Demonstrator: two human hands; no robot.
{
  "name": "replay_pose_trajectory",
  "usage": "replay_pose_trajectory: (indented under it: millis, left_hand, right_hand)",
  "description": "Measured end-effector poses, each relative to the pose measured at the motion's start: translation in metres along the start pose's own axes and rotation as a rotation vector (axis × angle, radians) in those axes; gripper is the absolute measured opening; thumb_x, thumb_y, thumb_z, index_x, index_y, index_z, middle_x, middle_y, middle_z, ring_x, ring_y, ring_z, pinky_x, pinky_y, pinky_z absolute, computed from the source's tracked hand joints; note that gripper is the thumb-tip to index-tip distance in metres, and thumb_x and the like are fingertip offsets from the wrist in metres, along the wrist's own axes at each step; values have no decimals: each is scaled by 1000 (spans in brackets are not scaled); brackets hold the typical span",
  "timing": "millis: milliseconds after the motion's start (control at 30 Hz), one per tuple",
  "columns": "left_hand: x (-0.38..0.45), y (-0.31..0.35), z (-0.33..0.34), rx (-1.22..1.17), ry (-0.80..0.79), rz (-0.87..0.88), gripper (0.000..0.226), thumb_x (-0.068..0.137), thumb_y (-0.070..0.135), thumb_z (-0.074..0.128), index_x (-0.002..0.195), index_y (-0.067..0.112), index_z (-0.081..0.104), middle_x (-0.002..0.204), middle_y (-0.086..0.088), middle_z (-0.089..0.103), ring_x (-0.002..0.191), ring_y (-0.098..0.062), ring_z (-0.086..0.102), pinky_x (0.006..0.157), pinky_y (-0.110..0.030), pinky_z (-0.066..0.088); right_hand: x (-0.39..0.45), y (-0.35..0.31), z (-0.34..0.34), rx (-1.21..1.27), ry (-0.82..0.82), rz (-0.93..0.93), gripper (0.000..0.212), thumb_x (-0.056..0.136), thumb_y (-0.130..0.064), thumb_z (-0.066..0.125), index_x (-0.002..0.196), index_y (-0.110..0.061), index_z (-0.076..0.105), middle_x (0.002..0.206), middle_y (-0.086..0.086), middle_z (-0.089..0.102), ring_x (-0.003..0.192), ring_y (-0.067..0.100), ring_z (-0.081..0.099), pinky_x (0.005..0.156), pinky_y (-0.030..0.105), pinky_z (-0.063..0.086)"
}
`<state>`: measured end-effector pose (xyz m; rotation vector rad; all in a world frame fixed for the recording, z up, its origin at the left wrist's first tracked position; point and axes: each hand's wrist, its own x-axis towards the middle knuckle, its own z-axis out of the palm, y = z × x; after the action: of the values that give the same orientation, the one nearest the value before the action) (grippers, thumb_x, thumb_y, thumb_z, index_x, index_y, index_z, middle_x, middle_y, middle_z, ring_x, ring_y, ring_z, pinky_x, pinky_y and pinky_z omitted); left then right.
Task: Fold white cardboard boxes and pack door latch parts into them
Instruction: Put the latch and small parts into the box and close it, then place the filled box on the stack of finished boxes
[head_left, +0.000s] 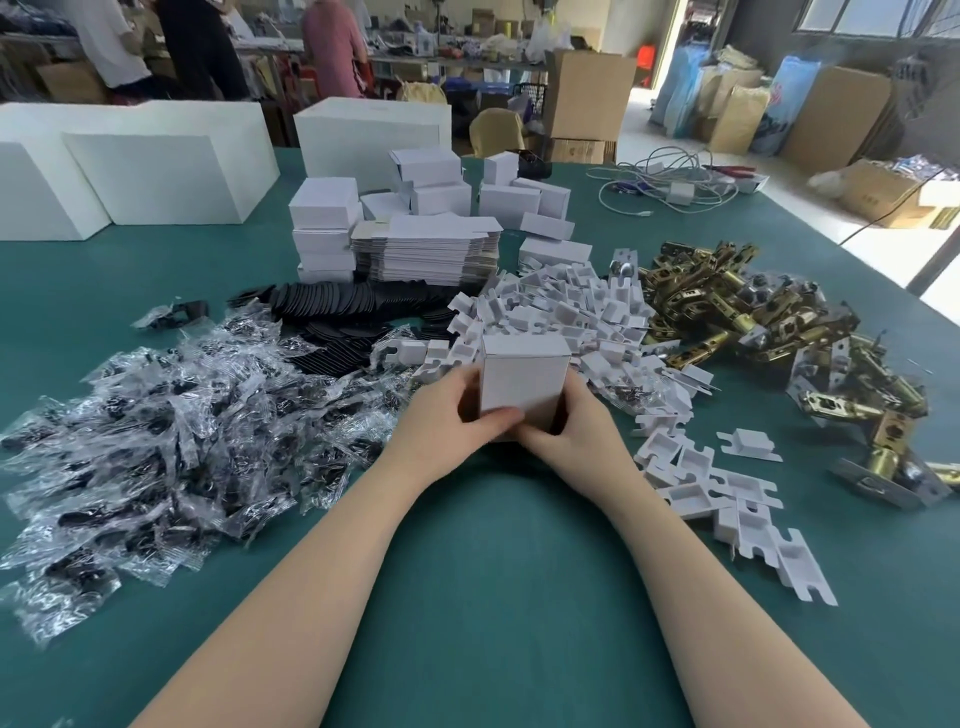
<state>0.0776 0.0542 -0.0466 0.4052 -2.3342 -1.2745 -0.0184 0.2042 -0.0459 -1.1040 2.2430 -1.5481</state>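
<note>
A small white box (522, 379) stands upright on the green table (493, 571), both hands around its lower end. The left hand (447, 423) curls against its left side, thumb across the front; the right hand (574, 421) grips its right side. Thin card: probably light and easily crushed, best held by the edges. Behind the box lie white inserts (566, 312); right of it, brass latches (753, 312); left, bagged parts (156, 426). Nothing blocks it.

A tangle of white cables (670, 184) is lying at the green table's (493, 571) far right. Brown cartons (589, 98) are standing stacked behind it. People (332, 49) are standing at distant benches.
</note>
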Motion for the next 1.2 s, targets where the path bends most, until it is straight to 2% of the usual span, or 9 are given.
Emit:
replay_pose_trajectory:
  millis: [100,300,400,500,633,700,800,967,1200]
  left_hand:
    - [2,-6,-3,-5,-70,-35,46,78,35,80,119,38,60,111,22,66,102,7,61,83,-9,44]
    - [-1,-6,0,-148,-20,-42,34,83,22,77,103,37,54,106,20,67,96,11,63,82,-9,47]
    - [-6,2,4,-270,10,-17,22,89,39,63,108,36,52,108,16,67,97,3,64,82,-19,52]
    - [-13,13,9,-182,128,32,33,89,64,40,109,38,46,103,19,61,89,6,60,75,-24,51]
    - [-5,36,-2,-322,368,74,35,96,54,39,117,26,45,101,2,63,77,-11,68,53,-29,54]
    - [19,48,-27,-510,494,21,38,98,53,42,120,23,45,102,-5,64,65,-10,67,47,-17,47]
    - [75,61,-82,-673,580,-70,13,98,32,51,111,29,51,100,-3,65,55,-6,58,45,-18,41]
    - [162,56,-165,-629,657,-246,10,95,15,47,92,23,53,87,-2,58,54,-7,49,45,-17,37]
    - [209,8,-211,-431,646,-567,18,98,23,43,114,15,47,84,-3,57,59,-8,50,45,-13,40]
  right_hand:
    - [0,2,0,1,-15,8,58,77,-20,81,119,-44,48,111,-31,58,105,-12,55,85,10,43]
    - [0,4,-3,52,-12,6,54,84,-13,72,131,-30,52,116,-19,66,109,-1,61,99,34,50]
    - [-3,1,0,135,4,-14,42,90,-34,68,128,-44,55,108,-14,71,101,5,66,90,28,54]
    - [-4,-7,6,187,43,-6,22,92,-53,51,112,-60,56,104,-22,70,94,0,66,79,17,51]
    - [-2,-3,9,269,97,60,19,102,-42,44,117,-46,56,86,-9,71,70,9,64,67,22,51]
    - [-1,0,9,294,84,76,22,99,-45,44,116,-41,57,80,-8,69,66,12,63,63,19,50]
    - [-1,3,12,248,36,83,30,97,-52,41,118,-39,58,82,-10,69,67,10,64,65,17,48]
    - [-1,3,12,284,33,103,28,97,-52,45,111,-36,63,82,-6,68,67,9,63,65,17,49]
    - [1,2,11,383,59,145,22,88,-50,56,95,-35,70,76,-1,69,66,11,62,65,22,53]
